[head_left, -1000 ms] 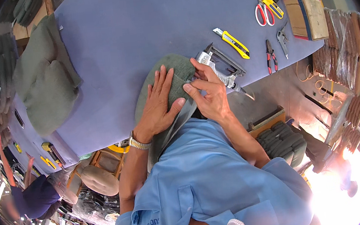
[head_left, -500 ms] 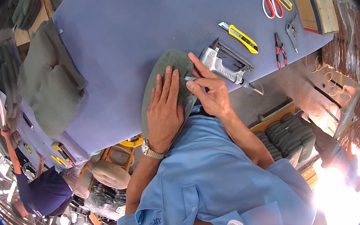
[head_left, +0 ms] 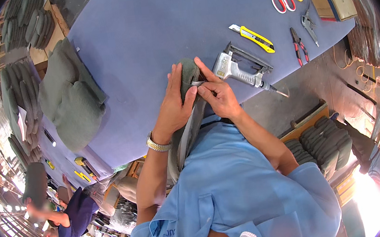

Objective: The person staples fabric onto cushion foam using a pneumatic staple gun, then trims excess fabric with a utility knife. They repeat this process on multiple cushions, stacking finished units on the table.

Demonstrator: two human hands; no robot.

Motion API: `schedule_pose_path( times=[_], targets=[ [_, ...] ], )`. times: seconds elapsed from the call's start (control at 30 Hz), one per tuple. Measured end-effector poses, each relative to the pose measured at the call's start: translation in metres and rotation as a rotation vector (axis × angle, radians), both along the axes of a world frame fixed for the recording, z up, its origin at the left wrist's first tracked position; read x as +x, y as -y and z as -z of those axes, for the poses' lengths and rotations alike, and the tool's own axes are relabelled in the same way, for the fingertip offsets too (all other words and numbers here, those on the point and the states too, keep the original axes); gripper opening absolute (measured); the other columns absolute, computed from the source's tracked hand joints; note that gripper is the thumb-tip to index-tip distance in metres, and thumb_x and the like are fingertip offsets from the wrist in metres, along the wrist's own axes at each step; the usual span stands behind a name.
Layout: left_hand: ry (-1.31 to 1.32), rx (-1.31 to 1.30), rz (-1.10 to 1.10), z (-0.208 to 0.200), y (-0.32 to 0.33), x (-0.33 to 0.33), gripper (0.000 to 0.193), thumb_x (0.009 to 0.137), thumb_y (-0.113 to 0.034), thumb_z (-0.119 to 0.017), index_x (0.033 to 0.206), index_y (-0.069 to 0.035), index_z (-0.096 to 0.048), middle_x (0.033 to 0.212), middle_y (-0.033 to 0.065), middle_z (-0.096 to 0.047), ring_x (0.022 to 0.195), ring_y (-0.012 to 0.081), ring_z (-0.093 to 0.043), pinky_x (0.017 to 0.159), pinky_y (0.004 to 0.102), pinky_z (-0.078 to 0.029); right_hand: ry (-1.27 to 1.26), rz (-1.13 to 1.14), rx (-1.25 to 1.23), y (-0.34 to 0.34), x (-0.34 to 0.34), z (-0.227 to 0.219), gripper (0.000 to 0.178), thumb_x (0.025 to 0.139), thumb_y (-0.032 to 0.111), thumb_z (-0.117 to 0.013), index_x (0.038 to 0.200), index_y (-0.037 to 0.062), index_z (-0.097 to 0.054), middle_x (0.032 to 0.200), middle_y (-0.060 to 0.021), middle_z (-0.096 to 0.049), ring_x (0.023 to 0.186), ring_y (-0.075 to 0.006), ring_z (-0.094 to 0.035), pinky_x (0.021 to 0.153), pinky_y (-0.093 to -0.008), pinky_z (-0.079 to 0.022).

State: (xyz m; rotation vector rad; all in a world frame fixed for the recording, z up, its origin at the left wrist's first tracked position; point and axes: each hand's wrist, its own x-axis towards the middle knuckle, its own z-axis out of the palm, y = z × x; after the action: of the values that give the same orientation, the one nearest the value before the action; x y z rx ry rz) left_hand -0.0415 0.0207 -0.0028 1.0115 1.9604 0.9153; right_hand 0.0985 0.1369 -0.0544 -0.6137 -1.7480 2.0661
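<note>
A grey-green fabric-covered pad [head_left: 188,68], long and rounded, stands on its edge at the near side of the blue-grey table [head_left: 139,36]. My left hand [head_left: 173,104] wraps its left side, fingers along the fabric and thumb at the open edge. At that edge my right hand [head_left: 219,98] pinches a small pale strip [head_left: 197,84] between thumb and fingers, close to my left thumb. Whether the strip is part of the cover, I cannot tell. Just right of my right hand lies a silver staple gun [head_left: 242,70] with a hose fitting.
Farther right lie a yellow utility knife [head_left: 256,38], red-handled scissors [head_left: 283,0], pliers [head_left: 299,47] and an air blow gun [head_left: 309,28]. Another grey-green padded piece [head_left: 71,98] rests at the left. Beyond it, a person in navy [head_left: 77,217] handles a pad. Stacked pads [head_left: 324,143] sit right of me.
The pad has been tipped up from lying flat, its open edge now facing up. My left hand has shifted from its top to its side. The co-worker has lifted a pad.
</note>
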Motion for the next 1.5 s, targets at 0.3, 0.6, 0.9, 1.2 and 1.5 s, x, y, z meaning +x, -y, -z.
schedule_pose_path(
  times=[0.3, 0.6, 0.9, 1.2, 1.5],
  targets=[
    [-0.303, -0.132, -0.033, -0.001, -0.004, 0.022, 0.071, 0.106, -0.030, -0.055, 0.160, 0.005, -0.025, 0.161, 0.0348, -0.032, 0.147, 0.0515, -0.037, 0.120, 0.0508, -0.038, -0.059, -0.043, 0.046, -0.012, 0.006, 0.005, 0.015, 0.097, 0.006, -0.066, 0.101, -0.0052, -0.074, 0.163, -0.0231, -0.042, 0.136, -0.0278, -0.057, 0.106, -0.0365, -0.048],
    [-0.448, -0.218, -0.060, -0.006, -0.011, 0.032, 0.072, 0.105, -0.030, -0.058, 0.161, 0.001, -0.025, 0.161, 0.0292, -0.038, 0.144, 0.0478, -0.044, 0.110, 0.0488, -0.049, 0.605, 0.110, 0.610, -0.054, 0.060, 0.032, 0.053, 0.085, 0.007, -0.077, 0.135, 0.0085, -0.060, 0.129, -0.0174, -0.063, 0.119, -0.0370, -0.062, 0.101, -0.0433, -0.052],
    [-0.441, -0.213, -0.091, -0.007, -0.012, 0.034, 0.070, 0.105, -0.030, -0.058, 0.160, 0.001, -0.028, 0.160, 0.0263, -0.041, 0.143, 0.0464, -0.045, 0.110, 0.0477, -0.048, 0.807, -0.075, 0.604, -0.077, 0.047, 0.044, 0.083, 0.076, 0.011, -0.082, 0.149, 0.0089, -0.045, 0.125, -0.0212, -0.065, 0.115, -0.0371, -0.064, 0.099, -0.0420, -0.053],
    [-0.450, -0.207, -0.094, -0.006, -0.012, 0.039, 0.070, 0.101, -0.022, -0.061, 0.159, 0.001, -0.030, 0.160, 0.0259, -0.041, 0.145, 0.0453, -0.044, 0.115, 0.0468, -0.044, 0.137, -0.192, 0.387, -0.068, 0.051, -0.074, 0.057, 0.089, 0.026, -0.081, 0.137, 0.0008, -0.063, 0.118, -0.0157, -0.070, 0.102, -0.0265, -0.069, 0.091, -0.0353, -0.054],
    [-0.423, -0.215, -0.073, -0.008, -0.010, 0.035, 0.083, 0.088, -0.005, -0.064, 0.161, -0.001, -0.027, 0.164, 0.0236, -0.036, 0.146, 0.0447, -0.043, 0.115, 0.0464, -0.045, 0.165, -0.203, 0.309, -0.049, 0.038, -0.068, 0.096, 0.095, 0.082, -0.041, 0.136, -0.0020, -0.063, 0.113, -0.0219, -0.071, 0.095, -0.0314, -0.072, 0.082, -0.0375, -0.055]
  ],
)
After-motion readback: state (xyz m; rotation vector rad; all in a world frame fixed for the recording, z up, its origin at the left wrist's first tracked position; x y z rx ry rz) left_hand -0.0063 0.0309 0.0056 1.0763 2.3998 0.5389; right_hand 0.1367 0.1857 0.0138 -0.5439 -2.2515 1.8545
